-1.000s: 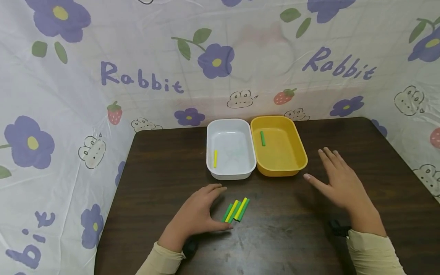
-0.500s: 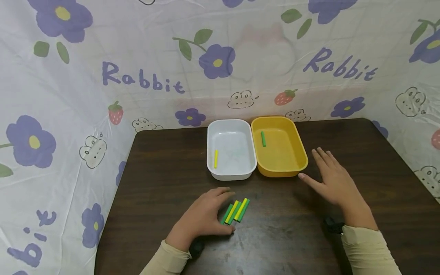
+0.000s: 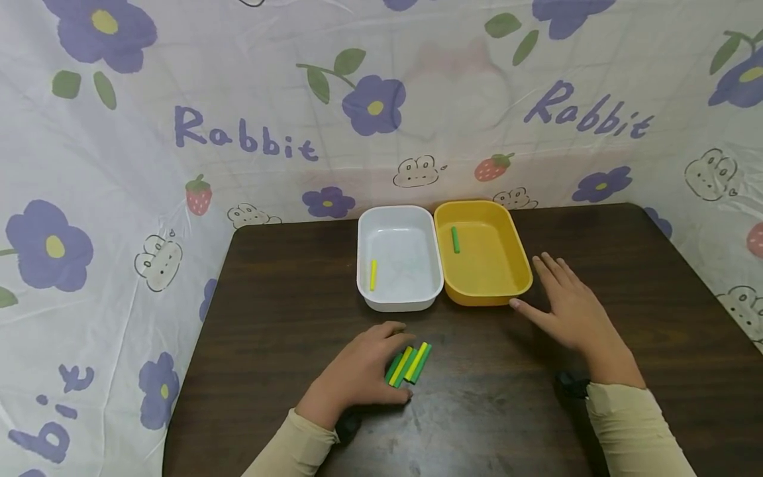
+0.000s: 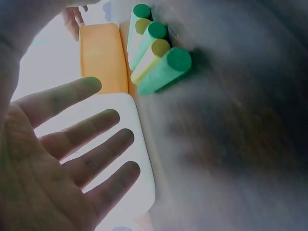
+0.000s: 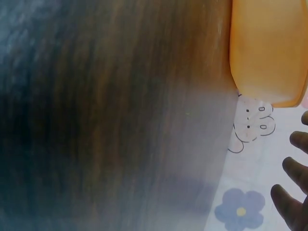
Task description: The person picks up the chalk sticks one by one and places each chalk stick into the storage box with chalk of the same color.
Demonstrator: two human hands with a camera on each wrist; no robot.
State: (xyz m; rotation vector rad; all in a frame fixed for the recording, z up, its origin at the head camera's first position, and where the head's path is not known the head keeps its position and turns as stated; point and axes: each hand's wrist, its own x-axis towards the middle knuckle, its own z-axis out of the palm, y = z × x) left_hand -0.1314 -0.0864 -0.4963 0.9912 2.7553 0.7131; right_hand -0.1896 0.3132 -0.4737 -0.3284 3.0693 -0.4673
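Observation:
My left hand (image 3: 366, 371) is at the left end of a row of several green and yellow sticks (image 3: 415, 364), thumb and fingers spread on either side of the nearest ones. In the left wrist view the fingers (image 4: 98, 149) stay straight and apart from the sticks (image 4: 156, 62). My right hand (image 3: 569, 308) hovers with straight, spread fingers beside the yellow tray (image 3: 518, 291), its thumb near the tray's front right corner, holding nothing. One green stick (image 3: 456, 240) lies in the yellow tray. A yellow stick (image 3: 373, 275) lies in the white tray (image 3: 401, 307).
The two trays stand side by side at the back of a dark wooden table (image 3: 286, 285). Behind and along the sides hangs a white cloth (image 3: 256, 79) printed with flowers and rabbits. A dark wrist camera (image 3: 572, 384) sits under the right wrist.
My left hand has moved right, closer around the left end of the stick row. My right hand has drifted left toward the yellow tray. The sticks and trays have stayed put.

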